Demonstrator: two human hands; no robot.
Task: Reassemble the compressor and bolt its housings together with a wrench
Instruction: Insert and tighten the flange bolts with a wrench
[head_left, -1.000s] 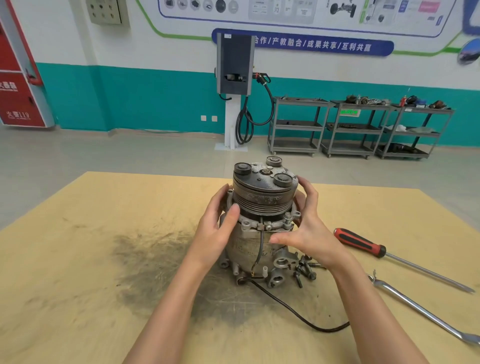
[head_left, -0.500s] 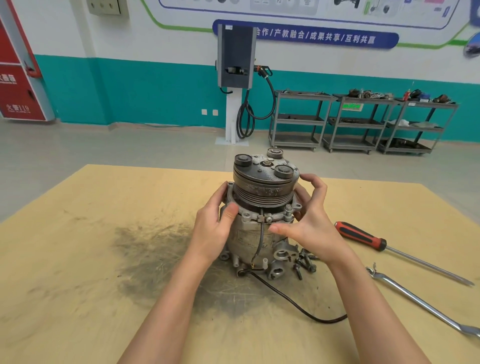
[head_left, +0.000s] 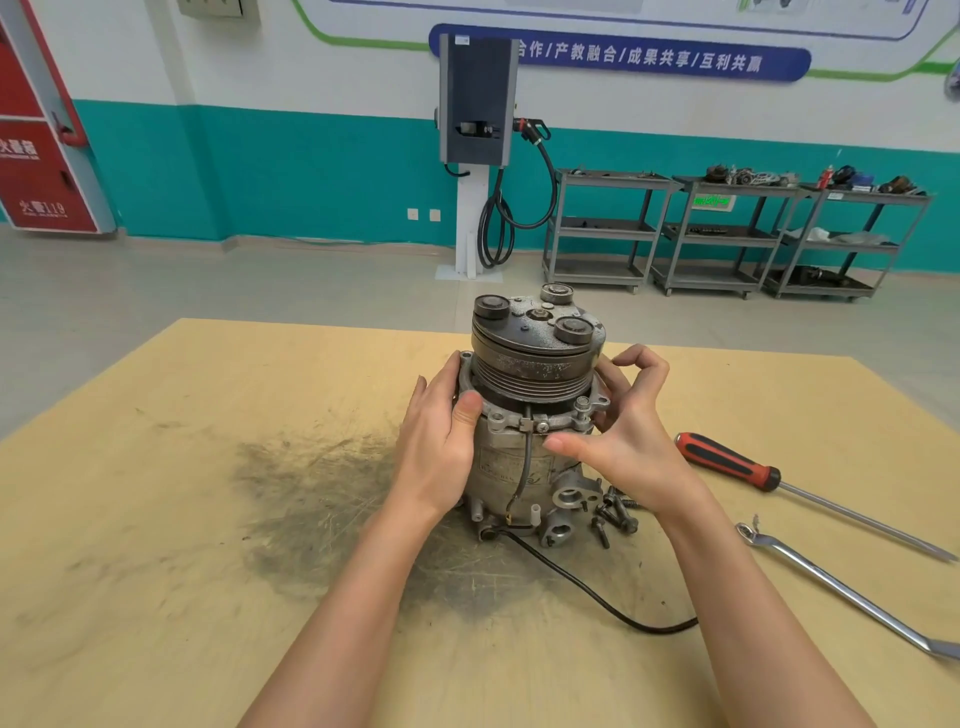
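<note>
Hands clasp the upright compressor (head_left: 524, 447): left hand (head_left: 441, 441) gripping its flange, right hand (head_left: 623, 441) curled around the other side.

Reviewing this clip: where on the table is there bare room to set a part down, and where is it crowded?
Free: the table left of the compressor and left hand, stained but bare; also the far strip behind it. Crowded: the right side, where loose bolts, the screwdriver, the wrench and the black cable lie by the right hand.

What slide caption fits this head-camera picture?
Both hands, left and right, steady an upright compressor on a wooden table, loose bolts and wrench beside it.
</note>
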